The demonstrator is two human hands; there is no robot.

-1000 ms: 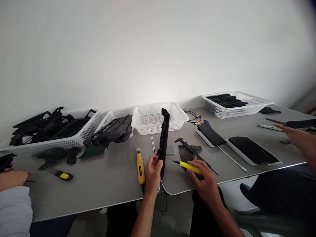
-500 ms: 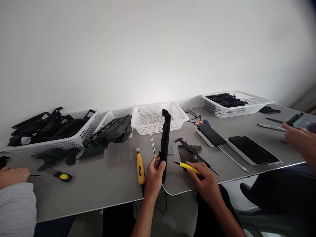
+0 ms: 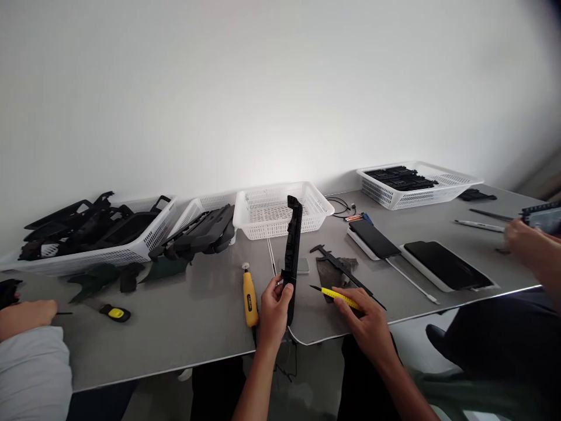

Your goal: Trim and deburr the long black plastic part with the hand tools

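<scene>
A long black plastic part (image 3: 293,245) stands upright in my left hand (image 3: 275,307), whose fingers and thumb close round its lower end. My right hand (image 3: 367,318) grips a yellow-handled utility knife (image 3: 339,297), its dark blade pointing left towards the part but apart from it. Just beyond my right hand lie a black caliper (image 3: 335,263) and a dark grey sheet (image 3: 326,278). Left of my left hand, a yellow rotary tool (image 3: 249,298) rests on the table.
White baskets (image 3: 258,231) line the wall; the left ones and the right basket (image 3: 394,202) hold black parts. Two phones on white boxes (image 3: 447,266) lie at right. A yellow-black tool (image 3: 116,313) lies at left. Co-workers' hands (image 3: 28,318) are at both sides.
Both my hands stay almost still, with the knife shifted very slightly right. The co-worker's hand at right has turned the black part it holds.
</scene>
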